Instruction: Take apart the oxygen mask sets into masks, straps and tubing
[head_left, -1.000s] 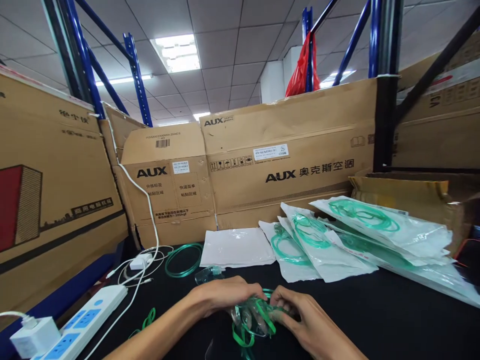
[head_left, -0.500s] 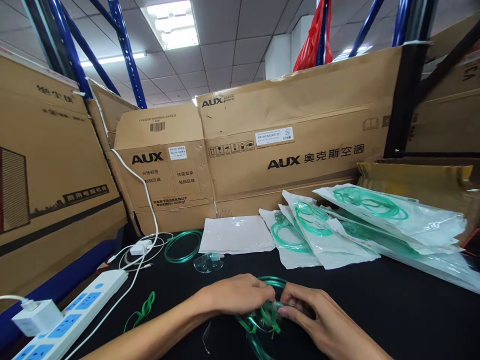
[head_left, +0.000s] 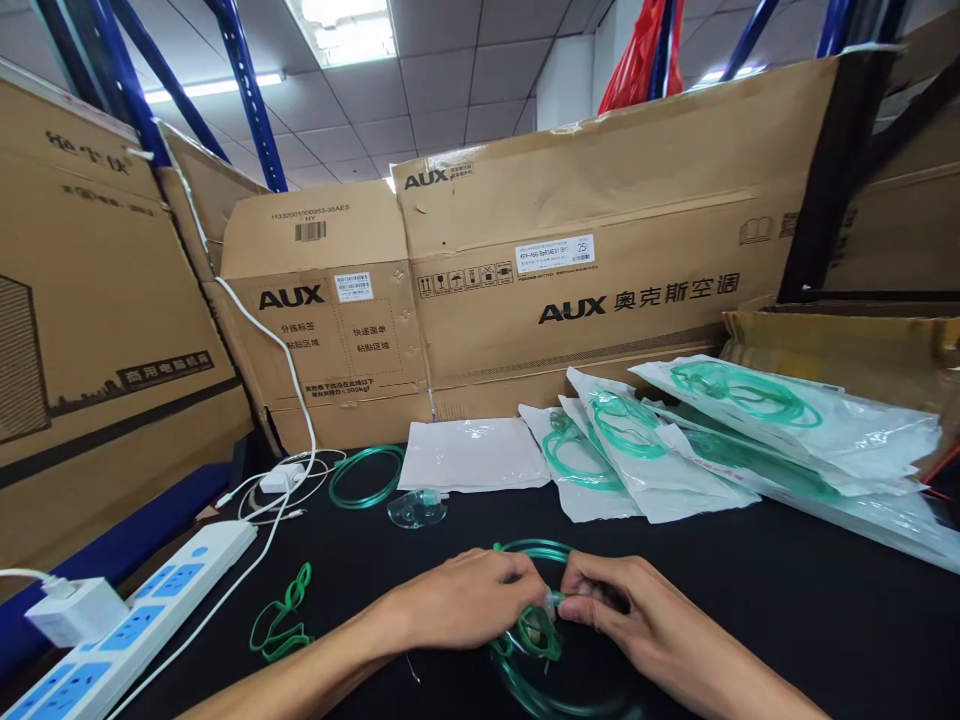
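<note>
Low in the middle, my left hand [head_left: 480,597] is closed around a clear oxygen mask [head_left: 538,632] with a green elastic strap. My right hand [head_left: 616,603] pinches the green tubing end at the mask's connector; my fingers partly hide the joint. Coiled green tubing [head_left: 544,697] lies on the black table beneath and behind both hands. Left of my forearm is a loose green elastic strap [head_left: 283,612]. Farther back lie another clear mask [head_left: 418,510] and a separate green tubing coil [head_left: 361,503].
White packets with green tubing [head_left: 634,430] pile up at the right, beside a flat white packet [head_left: 474,455]. A power strip [head_left: 154,620] and white cable [head_left: 306,400] run along the left. Cardboard boxes [head_left: 487,330] wall off the back.
The view has tilted down slightly. The mask has turned between my hands, and its connector now shows between my fingertips. More of the loose strap at left shows.
</note>
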